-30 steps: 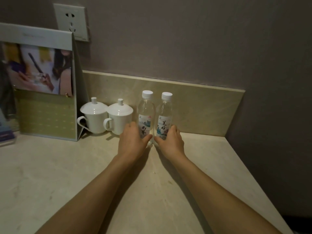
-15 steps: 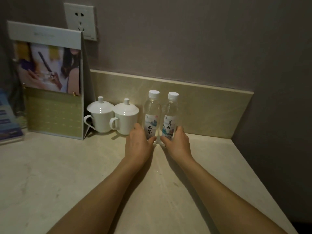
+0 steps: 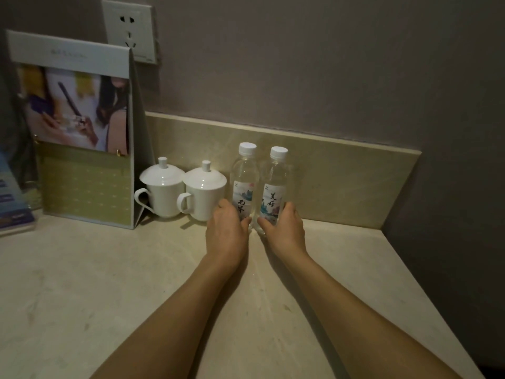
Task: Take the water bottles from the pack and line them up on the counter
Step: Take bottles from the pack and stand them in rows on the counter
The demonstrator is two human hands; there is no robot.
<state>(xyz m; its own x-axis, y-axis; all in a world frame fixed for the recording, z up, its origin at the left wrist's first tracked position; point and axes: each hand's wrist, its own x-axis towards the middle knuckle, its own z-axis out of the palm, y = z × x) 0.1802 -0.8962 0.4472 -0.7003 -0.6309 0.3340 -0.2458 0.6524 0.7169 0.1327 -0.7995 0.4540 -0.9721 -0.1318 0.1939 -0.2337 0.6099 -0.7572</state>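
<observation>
Counter (image 3: 82, 283): pale stone, w/ low backsplash (image 3: 341, 173) along wall. Standing card display (image 3: 79, 132) at back left, wall socket (image 3: 128, 30) above it. Two white lidded cups (image 3: 164, 187) (image 3: 203, 191) side by side, just right of display. Left hand (image 3: 226, 233) fingers wrapped round lower part of left bottle (image 3: 244, 181). Right hand (image 3: 284, 228) fingers wrapped round lower part of right bottle (image 3: 276, 184). Both bottles upright on counter near backsplash, just beside each other, right of cups; touching or not, can't tell. White caps on.
</observation>
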